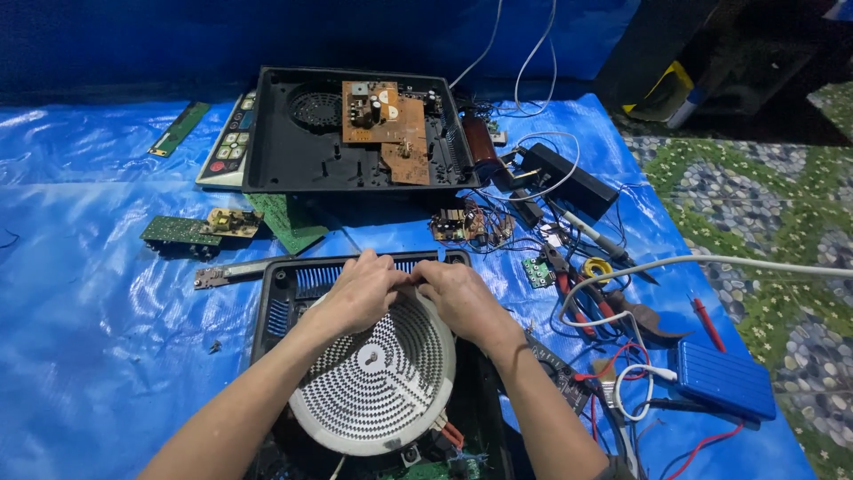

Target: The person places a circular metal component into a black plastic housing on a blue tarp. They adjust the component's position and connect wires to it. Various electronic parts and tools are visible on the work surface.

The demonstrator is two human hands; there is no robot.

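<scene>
Both hands meet at the far edge of the round grey perforated coil disc (378,378); left hand (360,292) curled over the rim, fingers bent down, grip closed on the disc edge as far as can be seen; right hand (460,296) just beside it, fingertips pinched at the same rim spot, touching the left fingers; what exactly sits between the fingertips is hidden; disc lies inside the black plastic cooker base with blue vent slots (289,293), near the bottom centre of the view, slightly tilted toward the wearer; red wires (451,434) come out under the disc's near right edge; all of it rests on a blue plastic tarp (98,267) spread on the floor; farther back a second black plastic housing tray (293,156) holds brown circuit boards (391,129); a grey button panel (227,147) touches its left side; a narrow green strip board (180,127) lies well apart at far left; a green circuit board with a yellow part (200,229) sits left of the base; right of the hands: a small board with loose wires (466,224), a black rectangular adapter box (569,180), red-handled pliers (573,298), a yellow solder roll (597,267), a thick white cable (711,263), a blue ribbed box (724,380) at the tarp's right edge.
</scene>
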